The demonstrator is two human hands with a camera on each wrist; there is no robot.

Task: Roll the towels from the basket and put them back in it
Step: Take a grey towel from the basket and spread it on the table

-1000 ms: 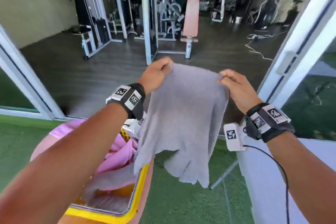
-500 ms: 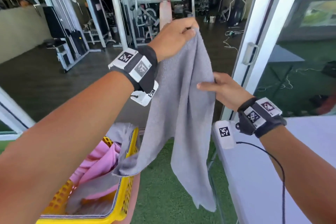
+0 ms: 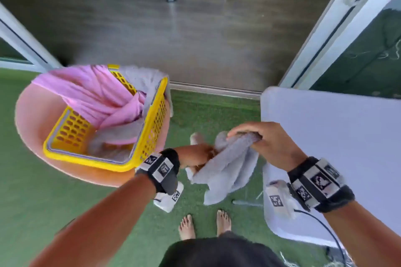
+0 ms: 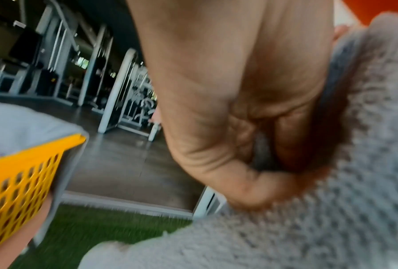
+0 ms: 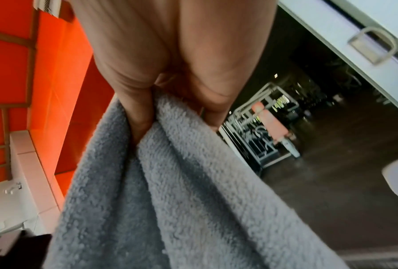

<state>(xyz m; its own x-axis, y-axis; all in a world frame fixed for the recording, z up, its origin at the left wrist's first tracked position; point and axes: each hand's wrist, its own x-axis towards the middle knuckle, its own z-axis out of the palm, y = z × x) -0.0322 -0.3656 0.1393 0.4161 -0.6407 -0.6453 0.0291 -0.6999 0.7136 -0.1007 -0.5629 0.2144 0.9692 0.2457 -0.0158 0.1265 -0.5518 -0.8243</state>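
A grey towel (image 3: 225, 169) hangs bunched between both hands above the green turf. My left hand (image 3: 200, 155) grips its lower left part, fingers buried in the cloth (image 4: 331, 209). My right hand (image 3: 258, 138) grips the top edge from above; in the right wrist view its fingers pinch a fold of the grey towel (image 5: 170, 182). To the left stands the yellow basket (image 3: 149, 136) with a pink towel (image 3: 97, 95) and a grey towel (image 3: 143, 78) draped over its far rim. The basket sits on a round pink seat (image 3: 32, 119).
A white table (image 3: 338, 141) stands to the right, its corner next to my right wrist. A dark wooden floor (image 3: 184, 39) lies beyond a door sill, with white door frames (image 3: 338, 26) at both sides. My bare feet (image 3: 204, 225) stand on the turf below the towel.
Both hands have come down from chest height to low over the turf. The towel, held spread then hanging long, is now gathered in a bunch between them. The view has tipped downward.
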